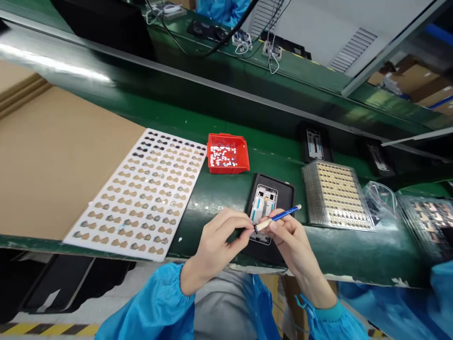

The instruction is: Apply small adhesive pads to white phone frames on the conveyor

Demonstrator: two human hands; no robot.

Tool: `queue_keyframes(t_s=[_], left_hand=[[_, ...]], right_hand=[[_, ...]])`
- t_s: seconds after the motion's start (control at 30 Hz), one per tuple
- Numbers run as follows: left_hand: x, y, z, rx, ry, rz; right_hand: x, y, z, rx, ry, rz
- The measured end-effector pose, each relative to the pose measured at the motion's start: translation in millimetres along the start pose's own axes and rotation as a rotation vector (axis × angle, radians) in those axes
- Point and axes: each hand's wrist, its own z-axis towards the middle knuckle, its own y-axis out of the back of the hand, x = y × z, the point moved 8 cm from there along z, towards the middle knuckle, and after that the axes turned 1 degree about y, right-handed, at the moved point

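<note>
My right hand point(292, 238) grips a blue pen-like tool point(285, 213) with a pale, wrapped-looking lower end. Its lower end points left, toward the fingertips of my left hand point(224, 238). There, thumb and forefinger pinch a tiny dark piece point(255, 229), too small to name, touching or nearly touching the tool's end. Below both hands lies a silver phone frame point(268, 196) with blue strips, seated in a black holder point(289, 193); the fingers cover part of its lower half.
A white sheet point(161, 252) with rows of small tan and dark adhesive pieces lies left, beside brown cardboard point(71, 156). A red bin point(230, 169) holds small white bits. Stacked clear trays point(339, 193) stand right, with more phone frames point(314, 144) behind. A blue sleeve point(440, 288) shows far right.
</note>
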Motion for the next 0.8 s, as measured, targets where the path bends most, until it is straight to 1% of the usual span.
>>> queue_keyframes(t_s=[0.07, 0.1, 0.17, 0.23, 0.27, 0.33, 0.4, 0.5, 0.63, 0.8], left_hand=[[-1, -8.4, -1, 0.028, -0.036, 0.037], [-1, -12.4, -2, 0.041, -0.042, 0.051], [4, -21.3, -5, 0.078, -0.037, 0.07], [12, -32.2, -11, 0.144, -0.028, 0.091], [16, -38.2, -14, 0.184, -0.028, 0.11], [25, -50.3, -22, 0.27, -0.036, 0.163], [33, -59.5, -29, 0.338, -0.038, 0.223], [39, -66.6, -36, 0.389, -0.031, 0.274], [38, -68.0, -38, 0.389, -0.047, 0.279], [39, -68.6, -38, 0.387, -0.04, 0.28]], right_hand=[[-2, 10, 0, -0.023, 0.026, -0.021], [0, 17, 2, -0.048, 0.061, -0.054], [14, 35, 10, -0.126, 0.194, -0.173], [36, 51, 20, -0.221, 0.384, -0.369], [46, 56, 26, -0.248, 0.468, -0.487], [59, 59, 40, -0.226, 0.574, -0.707], [60, 55, 55, -0.131, 0.611, -0.871], [55, 48, 67, -0.027, 0.636, -1.032], [48, 46, 72, 0.029, 0.645, -1.129], [48, 44, 73, 0.072, 0.646, -1.22]])
